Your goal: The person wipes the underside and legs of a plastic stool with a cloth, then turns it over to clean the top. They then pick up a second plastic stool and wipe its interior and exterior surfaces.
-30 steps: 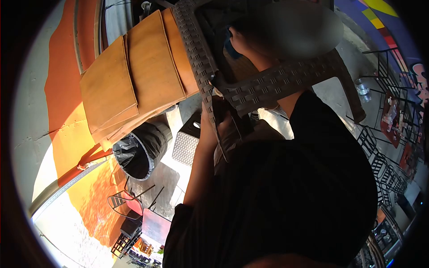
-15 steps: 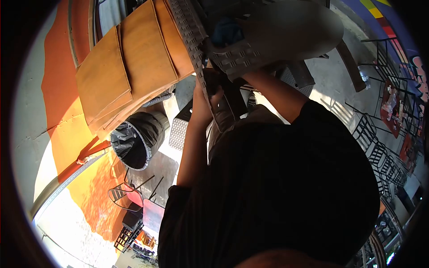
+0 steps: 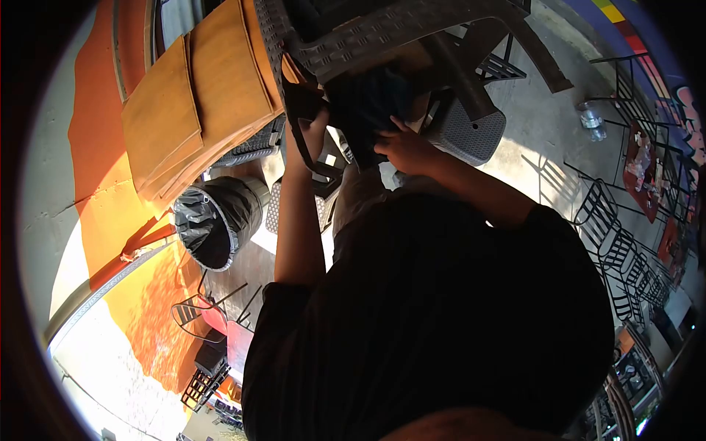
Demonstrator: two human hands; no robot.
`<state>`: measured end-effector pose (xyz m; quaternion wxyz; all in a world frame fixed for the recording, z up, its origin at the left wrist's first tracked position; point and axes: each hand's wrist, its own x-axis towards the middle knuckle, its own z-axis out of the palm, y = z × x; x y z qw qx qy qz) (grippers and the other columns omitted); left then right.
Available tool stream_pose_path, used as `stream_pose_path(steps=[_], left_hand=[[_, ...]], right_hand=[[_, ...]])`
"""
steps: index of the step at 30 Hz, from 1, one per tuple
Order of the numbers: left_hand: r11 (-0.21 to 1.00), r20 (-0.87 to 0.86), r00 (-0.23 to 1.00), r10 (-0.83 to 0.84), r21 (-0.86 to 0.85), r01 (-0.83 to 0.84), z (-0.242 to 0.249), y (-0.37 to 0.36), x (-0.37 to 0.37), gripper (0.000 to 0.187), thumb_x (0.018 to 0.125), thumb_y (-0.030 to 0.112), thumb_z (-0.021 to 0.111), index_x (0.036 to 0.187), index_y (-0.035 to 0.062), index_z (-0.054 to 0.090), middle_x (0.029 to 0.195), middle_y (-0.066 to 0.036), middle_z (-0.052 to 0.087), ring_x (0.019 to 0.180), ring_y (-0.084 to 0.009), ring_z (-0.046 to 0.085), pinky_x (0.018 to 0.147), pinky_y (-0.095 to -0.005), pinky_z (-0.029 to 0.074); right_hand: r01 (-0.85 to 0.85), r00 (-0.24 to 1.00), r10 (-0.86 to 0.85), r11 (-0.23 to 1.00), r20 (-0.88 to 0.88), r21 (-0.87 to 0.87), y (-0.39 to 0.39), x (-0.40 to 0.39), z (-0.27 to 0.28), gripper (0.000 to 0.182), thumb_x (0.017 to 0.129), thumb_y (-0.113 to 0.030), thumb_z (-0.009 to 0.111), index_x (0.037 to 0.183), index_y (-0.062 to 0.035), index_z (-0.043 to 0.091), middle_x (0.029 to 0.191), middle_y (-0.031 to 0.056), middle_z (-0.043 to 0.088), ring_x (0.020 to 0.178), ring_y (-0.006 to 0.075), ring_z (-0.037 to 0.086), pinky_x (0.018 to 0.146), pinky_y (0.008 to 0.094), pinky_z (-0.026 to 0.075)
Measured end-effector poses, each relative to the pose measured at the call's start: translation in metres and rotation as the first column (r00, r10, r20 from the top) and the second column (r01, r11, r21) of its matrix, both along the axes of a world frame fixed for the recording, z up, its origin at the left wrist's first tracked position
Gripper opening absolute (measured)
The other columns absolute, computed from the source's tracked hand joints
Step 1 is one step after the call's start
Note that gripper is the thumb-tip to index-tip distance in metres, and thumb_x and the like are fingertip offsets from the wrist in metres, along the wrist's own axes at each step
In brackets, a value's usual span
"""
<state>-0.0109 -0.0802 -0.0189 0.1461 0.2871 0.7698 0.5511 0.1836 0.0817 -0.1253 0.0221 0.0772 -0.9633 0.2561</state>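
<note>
A dark brown plastic chair with a woven pattern (image 3: pixel 382 33) is tilted on its side at the top, its legs pointing right. My left hand (image 3: pixel 316 126) is closed round part of its frame, with the fingers in deep shadow. Below the chair's edge, my right hand (image 3: pixel 406 149) has its fingers bent at the lower edge of a dark blue cloth (image 3: pixel 386 92), which lies against the shaded inside of the chair. One finger points upward along the cloth.
Orange-brown stacked sheets (image 3: pixel 220 73) stand at upper left, above a bin with a black liner (image 3: pixel 213 228). A grey plastic stool (image 3: pixel 471 132) is right of my right hand. Metal chairs (image 3: pixel 603 220), a red table (image 3: pixel 640 173) and plastic bottles (image 3: pixel 590 121) are further right.
The chair has turned and swung, so its legs now show at upper right. My right hand has come out from behind it into view. My left hand has moved left with the frame.
</note>
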Motion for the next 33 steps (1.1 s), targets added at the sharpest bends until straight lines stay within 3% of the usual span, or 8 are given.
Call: stream_pose_path(steps=[5, 9, 15, 18, 21, 26, 29, 33], left_hand=[[0.995, 0.011, 1.000, -0.022, 0.095, 0.021, 0.000, 0.003, 0.001, 0.030, 0.088, 0.010, 0.064, 0.117, -0.0002, 0.061, 0.104, -0.010, 0.068, 0.096, -0.0205, 0.064, 0.086, -0.0342, 0.050], [0.995, -0.021, 0.998, -0.056, 0.078, 0.058, -0.004, 0.001, -0.008, 0.036, 0.087, 0.007, 0.065, 0.121, 0.0014, 0.057, 0.106, -0.009, 0.065, 0.098, -0.0197, 0.062, 0.088, -0.0328, 0.049], [0.983, 0.040, 0.988, -0.146, 0.114, 0.141, 0.001, 0.002, -0.007, 0.049, 0.086, 0.001, 0.064, 0.132, 0.0019, 0.047, 0.118, -0.013, 0.059, 0.112, -0.0238, 0.060, 0.097, -0.0361, 0.047], [0.988, 0.112, 0.987, -0.115, 0.114, 0.102, 0.012, 0.008, -0.001, 0.053, 0.086, -0.002, 0.063, 0.136, 0.0029, 0.044, 0.121, -0.013, 0.059, 0.116, -0.0250, 0.060, 0.095, -0.0371, 0.050], [0.982, 0.074, 0.990, -0.121, 0.154, 0.109, 0.008, 0.007, 0.001, 0.055, 0.084, -0.003, 0.065, 0.135, 0.0054, 0.045, 0.122, -0.013, 0.060, 0.118, -0.0265, 0.060, 0.094, -0.0376, 0.051], [0.986, 0.015, 0.992, -0.126, 0.112, 0.124, 0.009, 0.007, 0.001, 0.057, 0.082, -0.003, 0.067, 0.134, 0.0067, 0.045, 0.120, -0.014, 0.060, 0.118, -0.0280, 0.060, 0.095, -0.0396, 0.052], [0.985, 0.019, 0.993, -0.115, 0.133, 0.111, 0.000, 0.009, -0.001, 0.056, 0.084, -0.003, 0.068, 0.134, 0.0065, 0.044, 0.120, -0.014, 0.060, 0.118, -0.0284, 0.060, 0.096, -0.0401, 0.051], [0.983, 0.032, 0.995, -0.093, 0.159, 0.087, 0.000, 0.009, 0.001, 0.055, 0.085, -0.001, 0.067, 0.134, 0.0047, 0.043, 0.118, -0.014, 0.061, 0.113, -0.0271, 0.061, 0.096, -0.0381, 0.050]], right_hand=[[0.071, 0.992, -0.075, 0.997, 0.098, 0.042, 0.031, -0.006, 0.017, 0.034, 0.084, -0.004, 0.059, 0.117, -0.0096, 0.064, 0.105, 0.0068, 0.066, 0.114, 0.0226, 0.064, 0.122, 0.0603, 0.019], [0.262, 0.965, -0.262, 0.965, 0.004, -0.029, 0.042, -0.008, 0.016, 0.029, 0.087, -0.006, 0.058, 0.115, -0.0093, 0.064, 0.100, 0.0086, 0.067, 0.108, 0.0250, 0.066, 0.122, 0.0574, 0.022], [0.667, 0.735, -0.665, 0.673, -0.136, 0.319, 0.115, -0.005, 0.011, 0.031, 0.085, -0.003, 0.061, 0.115, -0.0095, 0.061, 0.104, 0.0134, 0.069, 0.105, 0.0334, 0.066, 0.116, 0.0611, 0.028], [0.702, 0.708, -0.676, 0.639, -0.207, 0.315, 0.111, -0.011, -0.002, 0.033, 0.084, -0.007, 0.061, 0.117, -0.0096, 0.065, 0.111, 0.0150, 0.067, 0.113, 0.0328, 0.062, 0.113, 0.0643, 0.031], [0.647, 0.757, -0.650, 0.733, -0.066, 0.207, 0.072, -0.030, -0.009, 0.032, 0.083, -0.007, 0.062, 0.115, -0.0100, 0.065, 0.114, 0.0142, 0.066, 0.120, 0.0320, 0.059, 0.112, 0.0676, 0.030], [0.411, 0.910, -0.387, 0.890, -0.151, 0.198, 0.020, -0.030, -0.004, 0.027, 0.083, -0.005, 0.062, 0.110, -0.0098, 0.065, 0.115, 0.0105, 0.067, 0.122, 0.0312, 0.058, 0.114, 0.0665, 0.029], [0.514, 0.856, -0.507, 0.854, -0.096, 0.076, 0.057, -0.018, -0.004, 0.027, 0.086, -0.005, 0.061, 0.113, -0.0109, 0.065, 0.112, 0.0144, 0.069, 0.114, 0.0327, 0.063, 0.116, 0.0606, 0.029], [0.712, 0.698, -0.709, 0.669, -0.103, 0.214, 0.110, -0.001, -0.005, 0.027, 0.087, -0.005, 0.060, 0.113, -0.0110, 0.065, 0.104, 0.0144, 0.071, 0.107, 0.0346, 0.066, 0.116, 0.0588, 0.031]])
